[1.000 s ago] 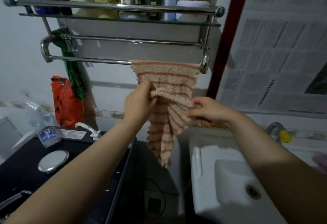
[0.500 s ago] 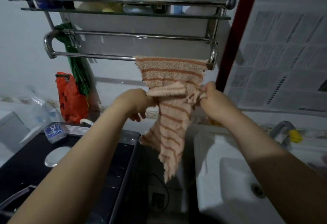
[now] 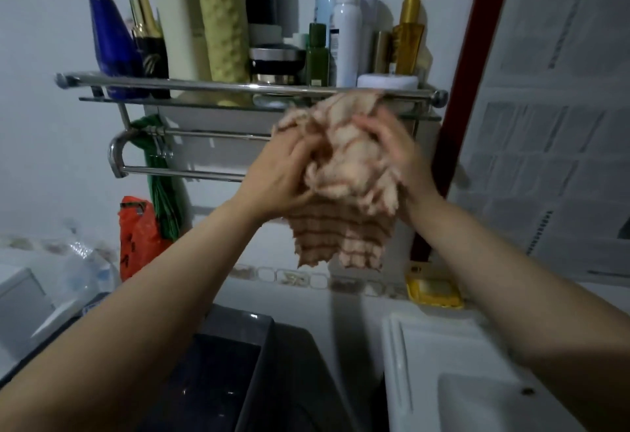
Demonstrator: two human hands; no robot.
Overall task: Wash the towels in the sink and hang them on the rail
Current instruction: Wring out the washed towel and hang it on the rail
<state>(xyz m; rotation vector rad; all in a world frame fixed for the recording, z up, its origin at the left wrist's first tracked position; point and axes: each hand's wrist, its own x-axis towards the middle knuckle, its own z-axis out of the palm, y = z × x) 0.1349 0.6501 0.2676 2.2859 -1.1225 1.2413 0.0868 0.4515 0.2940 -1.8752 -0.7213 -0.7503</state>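
A peach towel with orange-brown stripes (image 3: 344, 172) is bunched up between my two hands in front of the chrome towel rail (image 3: 184, 172). My left hand (image 3: 276, 179) presses on its left side and my right hand (image 3: 392, 155) grips its right side. The towel's lower part hangs loose below my hands. Whether it still lies over the rail is hidden by the bunched cloth. The white sink (image 3: 453, 363) is at the lower right, below the towel.
A chrome shelf (image 3: 170, 85) above the rail carries several bottles and jars. A green bundle (image 3: 163, 186) and an orange bag (image 3: 136, 237) hang at the rail's left end. A yellow soap dish (image 3: 433, 290) sits behind the sink. A dark appliance (image 3: 238, 363) stands below.
Both hands have risen and gathered the hanging towel into a bunch in front of the rail. The view has tilted up, showing the bottles on the shelf.
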